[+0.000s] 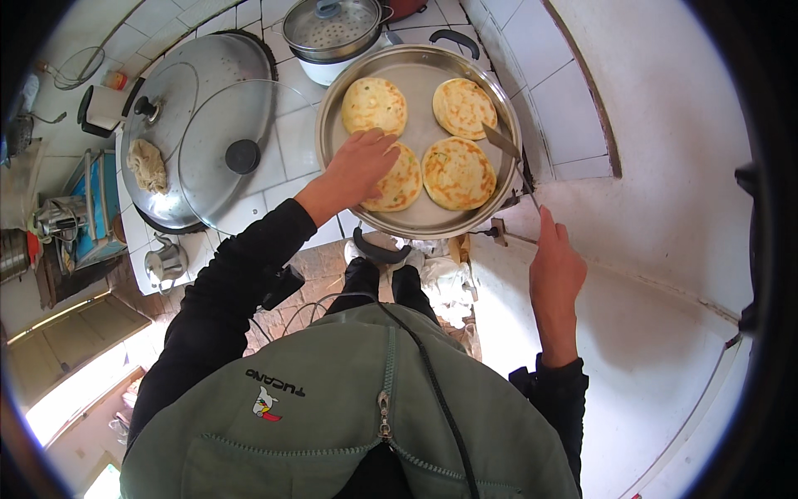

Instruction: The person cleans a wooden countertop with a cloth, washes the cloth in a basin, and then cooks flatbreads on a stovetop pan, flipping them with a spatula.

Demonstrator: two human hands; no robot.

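Note:
Several browned flatbreads lie in a wide, shallow metal pan [416,75] with black handles. My left hand [361,167] reaches over the near-left flatbread [404,184] and hides part of it; whether the fingers touch it I cannot tell. Beyond those fingertips is the far-left flatbread [374,103], the palest one. My right hand [557,269] grips the thin handle of a metal spatula [502,142]. The spatula's blade reaches over the pan's right rim, to the lower right edge of the far-right flatbread [464,107]. The near-right flatbread [459,174] sits just below the blade.
A glass lid [215,134] overlaps a large metal lid [165,81] on the white-tiled counter [293,146]. A crumpled cloth [147,166] rests there too. Behind the pan stands a pot with a steamer [333,28]. A metal kettle [167,261] is near the counter's edge. A wall [673,206] rises at right.

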